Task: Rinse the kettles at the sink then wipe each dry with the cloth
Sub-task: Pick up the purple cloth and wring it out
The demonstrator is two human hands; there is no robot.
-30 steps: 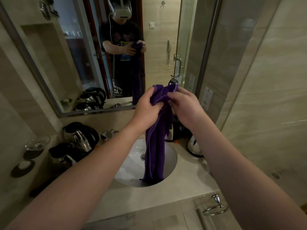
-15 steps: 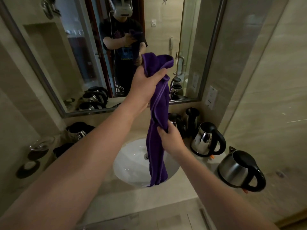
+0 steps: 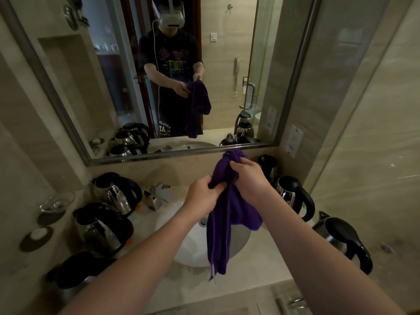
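Left grip: the left hand [image 3: 201,196] is closed on the purple cloth [image 3: 227,214], fingers pinching a fold at its upper part.
Right grip: the right hand [image 3: 250,178] is clenched around the bunched top of the cloth, just beside and a little above the left grip, the two nearly touching.
Cloth: it hangs from both grips in a long drape, its lower end dangling below them over the front rim of the sink [image 3: 188,253]; a shorter flap bulges out under the right grip.
Sink: white basin set in the table [image 3: 268,267], directly beneath the grips.
Tap: a chrome tap [image 3: 158,194] stands left of the left grip, behind the basin.
Kettles left of the grips: three steel kettles with black handles stand in a row on the table, the far one [image 3: 116,192], the middle one [image 3: 102,228] and the near one [image 3: 75,273], which is partly cut off by the left forearm.
Kettles right of the grips: one kettle [image 3: 293,196] just beyond the right wrist, another [image 3: 343,239] nearer the table's front edge, and a dark one [image 3: 267,162] behind the right grip against the wall.
Mirror: the mirror [image 3: 227,53] above the grips reflects the person holding the cloth.
Writing: the reflected shirt carries a print and reversed lettering near its hem, too small and mirrored to read with any certainty.
Wall: a socket plate [image 3: 294,139] sits right of the mirror.
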